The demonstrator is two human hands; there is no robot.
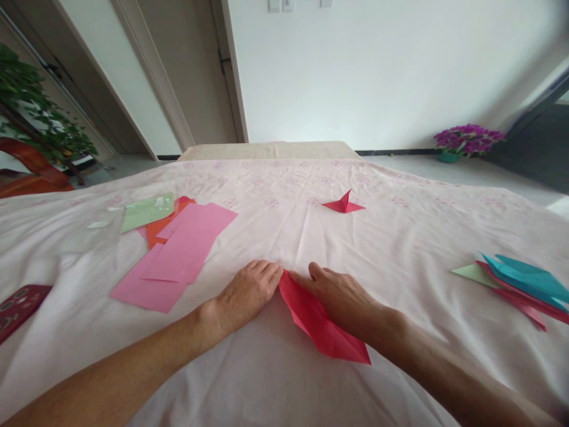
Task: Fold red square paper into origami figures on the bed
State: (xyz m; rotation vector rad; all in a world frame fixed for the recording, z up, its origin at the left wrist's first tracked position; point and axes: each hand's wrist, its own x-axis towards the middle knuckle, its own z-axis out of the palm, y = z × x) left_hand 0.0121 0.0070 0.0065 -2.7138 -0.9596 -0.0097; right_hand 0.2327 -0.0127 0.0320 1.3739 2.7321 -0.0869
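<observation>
A sheet of red origami paper [326,335], partly folded, lies at a slant on the cloth in front of me. My left hand [254,283] has its fingers curled together at the far, pointed tip of this paper. Across its upper right part rests my right hand [340,293], fingers bent and pressed at the same tip, the thumb side hidden in part. Both hands meet closely there, and they cover the exact fold. Farther back stands a small folded red paper piece [344,204] with an upright point, touched by neither hand.
Pink paper sheets [191,243], orange paper [162,228] and a light green packet [149,210] lie left. A red phone [22,308] is at the left edge. Folded blue paper [524,279] tops more folded pieces at right. A wrinkled pale tablecloth [275,231] covers the surface.
</observation>
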